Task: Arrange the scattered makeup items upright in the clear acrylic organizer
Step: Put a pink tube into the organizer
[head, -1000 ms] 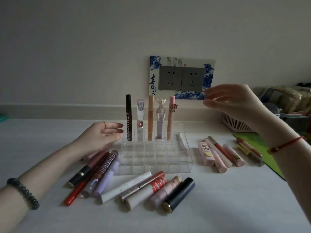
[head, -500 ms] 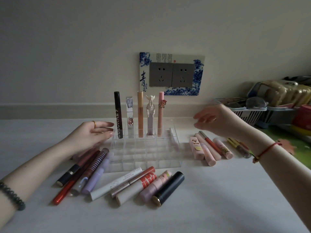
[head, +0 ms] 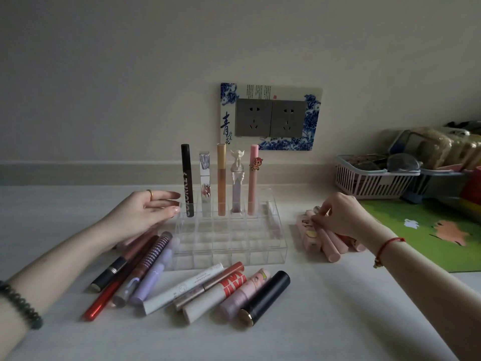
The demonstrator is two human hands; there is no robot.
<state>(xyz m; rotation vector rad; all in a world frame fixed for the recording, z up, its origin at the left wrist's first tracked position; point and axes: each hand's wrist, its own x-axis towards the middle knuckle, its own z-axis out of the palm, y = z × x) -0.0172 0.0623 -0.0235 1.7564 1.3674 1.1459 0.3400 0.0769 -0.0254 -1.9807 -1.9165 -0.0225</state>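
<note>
The clear acrylic organizer [head: 260, 256] stands mid-table. Its back row holds five upright items: a black mascara [head: 187, 178], a silver gloss [head: 204, 175], a gold tube [head: 221, 178], a white angel-topped tube [head: 236, 188] and a pink tube [head: 253, 188]. My left hand [head: 145, 212] rests flat against the organizer's left side, fingers extended, holding nothing. My right hand [head: 338, 217] is down on the pile of pink tubes [head: 328, 243] right of the organizer, fingertips pinched on the far end of one tube that lies in the pile. Several more items lie left [head: 148, 261] and in front [head: 223, 285].
A white slatted basket [head: 372, 183] and other clutter stand at the back right. A green mat [head: 429, 230] lies right of the pink pile. A double wall socket [head: 270, 117] sits on the wall behind the organizer. A black lipstick [head: 268, 295] lies nearest the front.
My right hand has come down from in front of the socket to the pink pile and closed its fingertips on a tube. The left hand stayed at the organizer's side.
</note>
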